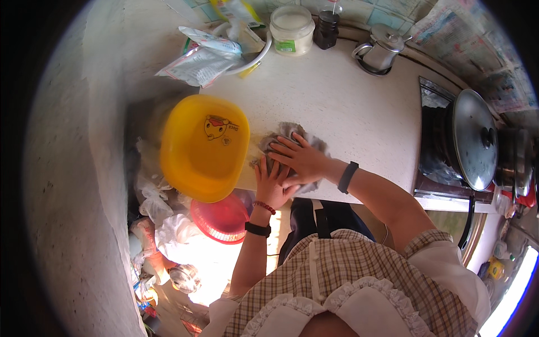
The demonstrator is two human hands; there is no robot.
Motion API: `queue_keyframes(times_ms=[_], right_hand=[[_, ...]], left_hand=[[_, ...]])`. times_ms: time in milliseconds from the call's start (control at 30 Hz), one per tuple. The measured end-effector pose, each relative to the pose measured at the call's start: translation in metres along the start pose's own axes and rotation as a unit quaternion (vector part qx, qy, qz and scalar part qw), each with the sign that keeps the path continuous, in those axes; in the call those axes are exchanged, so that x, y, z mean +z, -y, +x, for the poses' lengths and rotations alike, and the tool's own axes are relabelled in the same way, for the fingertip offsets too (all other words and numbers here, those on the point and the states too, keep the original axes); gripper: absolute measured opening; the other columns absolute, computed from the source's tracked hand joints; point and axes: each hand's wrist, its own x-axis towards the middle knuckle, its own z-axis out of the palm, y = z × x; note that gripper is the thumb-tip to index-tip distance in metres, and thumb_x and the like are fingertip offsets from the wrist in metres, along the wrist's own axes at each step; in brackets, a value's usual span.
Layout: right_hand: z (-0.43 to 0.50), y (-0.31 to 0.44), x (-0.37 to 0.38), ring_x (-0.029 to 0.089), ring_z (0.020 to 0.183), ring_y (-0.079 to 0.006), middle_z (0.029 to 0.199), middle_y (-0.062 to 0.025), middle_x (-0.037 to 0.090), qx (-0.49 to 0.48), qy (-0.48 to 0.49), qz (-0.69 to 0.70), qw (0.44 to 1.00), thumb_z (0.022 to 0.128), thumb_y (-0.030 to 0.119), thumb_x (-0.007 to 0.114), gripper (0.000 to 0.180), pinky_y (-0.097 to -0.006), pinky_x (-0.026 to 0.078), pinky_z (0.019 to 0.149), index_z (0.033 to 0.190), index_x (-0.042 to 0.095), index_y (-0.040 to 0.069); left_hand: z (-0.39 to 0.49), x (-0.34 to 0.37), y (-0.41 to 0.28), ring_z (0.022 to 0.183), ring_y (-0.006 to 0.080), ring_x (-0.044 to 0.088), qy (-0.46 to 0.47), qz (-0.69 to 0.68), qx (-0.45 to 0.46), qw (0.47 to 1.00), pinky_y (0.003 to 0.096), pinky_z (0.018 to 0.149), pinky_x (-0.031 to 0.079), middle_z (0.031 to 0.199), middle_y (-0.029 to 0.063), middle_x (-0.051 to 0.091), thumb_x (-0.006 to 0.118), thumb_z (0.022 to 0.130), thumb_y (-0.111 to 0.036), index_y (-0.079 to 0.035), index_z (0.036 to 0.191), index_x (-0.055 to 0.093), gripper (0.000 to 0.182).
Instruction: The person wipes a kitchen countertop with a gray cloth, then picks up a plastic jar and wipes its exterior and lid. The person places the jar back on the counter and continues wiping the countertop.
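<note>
A crumpled grey cloth (316, 147) lies on the white countertop (362, 109) near its front edge. Both of my hands press on it from above. My left hand (273, 183) rests on the cloth's near left part, fingers spread a little. Over its middle lies my right hand (301, 158), palm down with fingers apart; its thumb side meets my left hand. Just left of the cloth is a yellow plastic basin (202, 151) with a duck face drawn inside, overhanging the counter's left end. Whether my fingers grip any folds of the cloth is hard to see.
Along the back stand a bowl (265, 52) with plastic packets, a white-lidded jar (292, 31), a dark bottle (327, 29) and a metal pot (379, 48). At right, a lidded pan (473, 139) sits on a stove. Below left are a red basket (221, 219) and plastic bags (179, 238).
</note>
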Motion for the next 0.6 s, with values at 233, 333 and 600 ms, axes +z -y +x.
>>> queue_keyframes(times_ms=[233,333,600], right_hand=[[-0.019,-0.032,-0.018,0.006,0.152,-0.0231,0.164,0.0018,0.015,0.076,0.044,-0.115,0.99,0.096,0.044,0.052,0.062,-0.058,0.001,0.12,0.153,0.03,0.036],[0.017,-0.074,-0.044,0.008,0.152,-0.0265,0.164,-0.0021,0.016,0.191,-0.004,-0.137,0.972,0.098,0.042,0.05,0.063,-0.0627,0.007,0.117,0.155,0.027,0.031],[0.123,-0.044,-0.039,-0.005,0.151,-0.0385,0.165,-0.0101,0.005,0.22,-0.002,-0.079,0.972,0.095,0.063,0.042,0.069,-0.0752,-0.003,0.108,0.155,0.024,0.036]], left_hand=[[-0.041,-0.028,0.003,0.144,0.0345,0.034,-0.078,-0.457,-0.118,0.878,0.0453,0.119,0.022,0.148,0.0136,0.048,0.062,0.093,-0.037,-0.006,0.14,0.052,0.057],[-0.047,-0.042,-0.003,0.141,0.0347,0.038,-0.158,-0.813,-0.286,0.482,0.0452,0.116,0.031,0.146,0.0249,0.044,0.052,0.093,-0.062,0.003,0.145,0.037,0.085],[-0.044,-0.054,0.058,0.12,0.0295,0.06,-0.32,-0.883,-0.25,0.233,0.0392,0.097,0.054,0.131,0.0187,0.06,0.054,0.1,-0.025,0.004,0.131,0.051,0.043]])
